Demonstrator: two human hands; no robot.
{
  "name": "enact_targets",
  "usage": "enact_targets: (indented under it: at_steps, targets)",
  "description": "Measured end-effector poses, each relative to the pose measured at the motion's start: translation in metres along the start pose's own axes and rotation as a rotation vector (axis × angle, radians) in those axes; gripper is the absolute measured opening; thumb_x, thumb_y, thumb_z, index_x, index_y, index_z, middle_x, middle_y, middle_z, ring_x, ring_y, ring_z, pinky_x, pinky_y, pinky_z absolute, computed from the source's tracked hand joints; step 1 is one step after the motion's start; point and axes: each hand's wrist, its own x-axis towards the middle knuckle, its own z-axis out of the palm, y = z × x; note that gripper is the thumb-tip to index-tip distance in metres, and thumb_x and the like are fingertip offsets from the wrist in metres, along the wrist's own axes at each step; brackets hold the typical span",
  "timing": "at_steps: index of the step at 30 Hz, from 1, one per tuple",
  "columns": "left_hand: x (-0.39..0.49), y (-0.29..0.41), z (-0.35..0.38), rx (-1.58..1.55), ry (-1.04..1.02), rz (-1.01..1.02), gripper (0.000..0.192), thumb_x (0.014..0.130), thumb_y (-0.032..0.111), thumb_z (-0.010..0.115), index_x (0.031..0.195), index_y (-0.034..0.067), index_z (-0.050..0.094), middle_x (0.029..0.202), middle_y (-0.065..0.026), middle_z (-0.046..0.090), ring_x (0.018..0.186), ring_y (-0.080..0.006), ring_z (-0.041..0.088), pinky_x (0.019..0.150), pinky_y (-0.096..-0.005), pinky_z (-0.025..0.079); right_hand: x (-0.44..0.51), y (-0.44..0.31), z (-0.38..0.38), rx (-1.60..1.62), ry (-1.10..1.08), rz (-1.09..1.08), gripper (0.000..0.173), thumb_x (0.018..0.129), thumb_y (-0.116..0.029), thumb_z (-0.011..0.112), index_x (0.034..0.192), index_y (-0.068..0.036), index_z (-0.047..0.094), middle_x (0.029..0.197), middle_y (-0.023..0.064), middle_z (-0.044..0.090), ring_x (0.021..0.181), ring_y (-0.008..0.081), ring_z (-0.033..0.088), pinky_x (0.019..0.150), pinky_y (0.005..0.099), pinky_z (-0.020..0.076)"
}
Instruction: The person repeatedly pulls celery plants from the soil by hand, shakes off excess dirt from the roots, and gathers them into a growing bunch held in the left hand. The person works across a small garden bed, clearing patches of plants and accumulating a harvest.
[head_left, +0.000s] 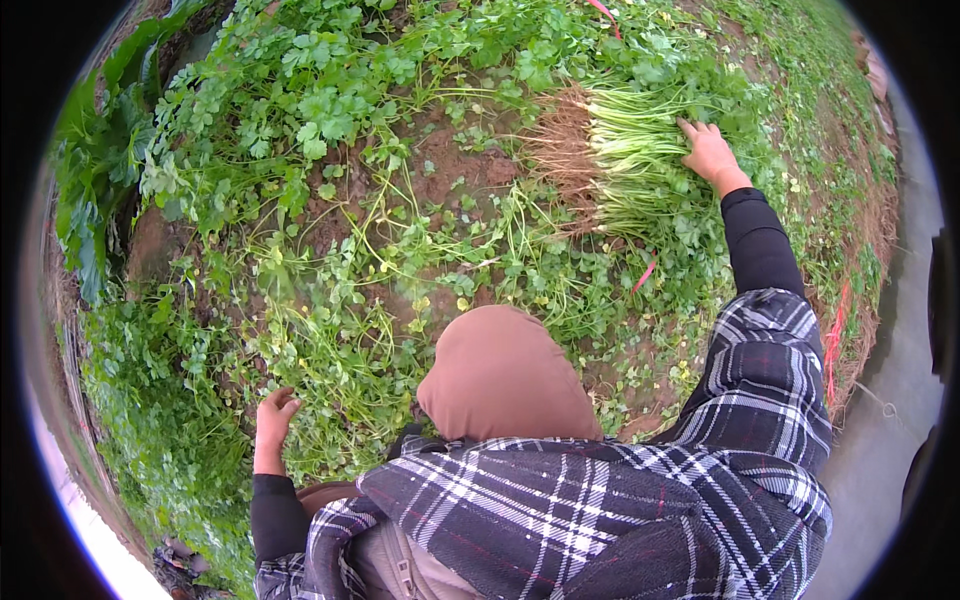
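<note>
My right hand (712, 156) rests, fingers spread, on the stems of a pile of uprooted leafy herb plants (637, 161), which look like coriander or celery. The pile lies on its side, with brown roots to the left and leafy tops to the right, partly under my hand. A pink ribbon (645, 274) lies just below the pile. Low at the left, my left hand (275, 418) is over green plants with its thumb and fingers apart, holding nothing that I can see. My bent knee (510, 375) in brown cloth is between the two arms.
Standing herb plants (330, 90) grow at the upper left, beside large broad leaves (112, 150). Loose stems and leaves litter brown soil (465, 161) in the middle. Pink-red twine (834, 345) lies at the right, near a grey paved strip (900, 315).
</note>
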Motion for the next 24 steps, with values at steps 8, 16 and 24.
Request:
enact_targets:
  at_steps: [8, 16, 24]
  targets:
    - [-0.099, -0.036, 0.001, 0.227, 0.068, -0.261, 0.042, 0.073, 0.023, 0.066, 0.106, -0.003, 0.06, 0.1, -0.0192, 0.063, 0.094, -0.0281, 0.061, 0.083, -0.0351, 0.046, 0.056, -0.076, -0.047, -0.042, 0.283, -0.351, 0.047, 0.071, -0.017, 0.066, 0.116, -0.013, 0.055, 0.119, 0.011, 0.055, 0.11, 0.0302, 0.049, 0.092, 0.0394, 0.0412]
    - [-0.036, 0.065, 0.081, -0.324, 0.486, -0.614, 0.04, 0.076, 0.011, 0.065, 0.112, -0.003, 0.055, 0.101, -0.013, 0.064, 0.094, -0.0195, 0.06, 0.084, -0.0307, 0.046, 0.323, -0.415, 0.005, 0.516, -0.687, -1.031, 0.02, 0.08, -0.014, 0.061, 0.093, 0.002, 0.064, 0.085, 0.0106, 0.065, 0.075, 0.0179, 0.061, 0.068, 0.0283, 0.0468]
    - [-0.079, 0.405, 0.138, -0.846, 1.192, -1.399, 0.038, 0.082, 0.019, 0.062, 0.112, -0.002, 0.053, 0.084, -0.0046, 0.061, 0.072, -0.0109, 0.056, 0.059, -0.0211, 0.044, 0.368, -0.654, 0.106, 0.63, -1.288, -1.677, 0.024, 0.079, -0.022, 0.06, 0.09, -0.001, 0.065, 0.078, 0.0107, 0.065, 0.067, 0.0157, 0.06, 0.063, 0.0316, 0.0488]
